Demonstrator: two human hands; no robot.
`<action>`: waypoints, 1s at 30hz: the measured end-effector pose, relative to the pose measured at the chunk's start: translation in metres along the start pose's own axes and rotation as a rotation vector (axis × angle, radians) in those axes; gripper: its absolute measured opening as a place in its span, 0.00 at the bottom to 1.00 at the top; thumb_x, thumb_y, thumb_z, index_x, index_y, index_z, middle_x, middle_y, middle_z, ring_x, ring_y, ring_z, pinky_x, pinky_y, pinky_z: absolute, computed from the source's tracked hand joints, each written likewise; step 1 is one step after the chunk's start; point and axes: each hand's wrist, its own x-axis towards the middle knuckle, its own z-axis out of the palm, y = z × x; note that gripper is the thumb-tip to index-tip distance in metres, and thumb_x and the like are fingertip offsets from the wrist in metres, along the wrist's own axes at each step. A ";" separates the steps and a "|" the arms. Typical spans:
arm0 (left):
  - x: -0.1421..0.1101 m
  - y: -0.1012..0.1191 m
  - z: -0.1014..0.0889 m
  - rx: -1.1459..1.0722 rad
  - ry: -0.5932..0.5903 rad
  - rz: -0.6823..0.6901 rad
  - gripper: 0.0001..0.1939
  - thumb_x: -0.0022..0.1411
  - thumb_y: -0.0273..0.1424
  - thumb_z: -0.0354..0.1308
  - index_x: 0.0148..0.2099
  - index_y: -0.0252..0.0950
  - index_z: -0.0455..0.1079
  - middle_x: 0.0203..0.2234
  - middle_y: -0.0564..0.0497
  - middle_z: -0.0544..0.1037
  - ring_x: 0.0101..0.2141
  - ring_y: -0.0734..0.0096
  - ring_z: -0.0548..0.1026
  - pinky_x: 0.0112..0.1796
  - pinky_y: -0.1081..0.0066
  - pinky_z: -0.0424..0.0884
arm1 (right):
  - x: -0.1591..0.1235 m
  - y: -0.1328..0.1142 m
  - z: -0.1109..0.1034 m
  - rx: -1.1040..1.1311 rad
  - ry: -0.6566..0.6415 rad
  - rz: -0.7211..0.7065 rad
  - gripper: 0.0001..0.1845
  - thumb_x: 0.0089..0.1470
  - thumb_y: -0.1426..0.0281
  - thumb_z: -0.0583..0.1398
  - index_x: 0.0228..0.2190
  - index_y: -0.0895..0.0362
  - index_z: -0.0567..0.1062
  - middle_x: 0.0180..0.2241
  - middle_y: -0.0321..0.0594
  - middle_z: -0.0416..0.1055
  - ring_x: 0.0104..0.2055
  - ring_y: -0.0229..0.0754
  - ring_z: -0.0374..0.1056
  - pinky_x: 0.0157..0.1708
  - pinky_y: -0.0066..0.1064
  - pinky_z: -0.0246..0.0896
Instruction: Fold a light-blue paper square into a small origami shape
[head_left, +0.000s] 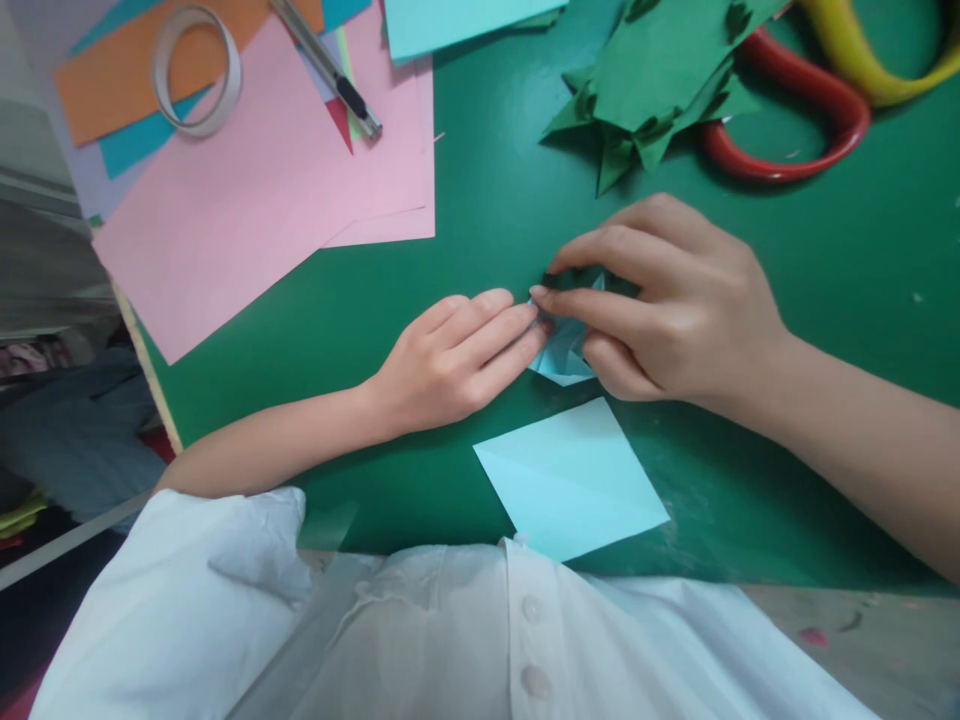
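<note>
Head view: my left fingers [487, 345] and right fingers [630, 312] hold folded light-blue paper [562, 358] on a green surface [360, 300]. Beyond, left, lies grey-blue cloth [82, 415].

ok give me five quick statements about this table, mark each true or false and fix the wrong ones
1. The left hand and right hand are both at the folded blue paper. True.
2. The cutter is in the right hand. False: the cutter lies on top of paper.
3. The flat blue sheet is nearer the shirt than the folded blue paper is. True.
4. The tape roll lies on the flat blue sheet. False: the tape roll lies partly over a pink sheet.
5. The tabletop is green. True.
</note>
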 end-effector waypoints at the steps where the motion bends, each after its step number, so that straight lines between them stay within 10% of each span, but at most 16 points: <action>1: 0.000 0.000 0.000 -0.003 0.003 -0.001 0.09 0.68 0.25 0.55 0.47 0.34 0.74 0.44 0.50 0.81 0.45 0.68 0.77 0.41 0.69 0.69 | 0.000 0.001 -0.001 -0.015 -0.011 -0.015 0.17 0.62 0.72 0.47 0.39 0.60 0.75 0.45 0.44 0.69 0.44 0.44 0.66 0.37 0.40 0.68; 30: 0.005 0.000 -0.001 -0.185 -0.150 -0.080 0.18 0.71 0.25 0.47 0.58 0.30 0.68 0.53 0.43 0.77 0.56 0.63 0.73 0.53 0.64 0.67 | 0.002 0.016 -0.006 0.164 -0.098 0.111 0.17 0.61 0.74 0.48 0.41 0.57 0.75 0.45 0.46 0.70 0.43 0.45 0.63 0.45 0.44 0.61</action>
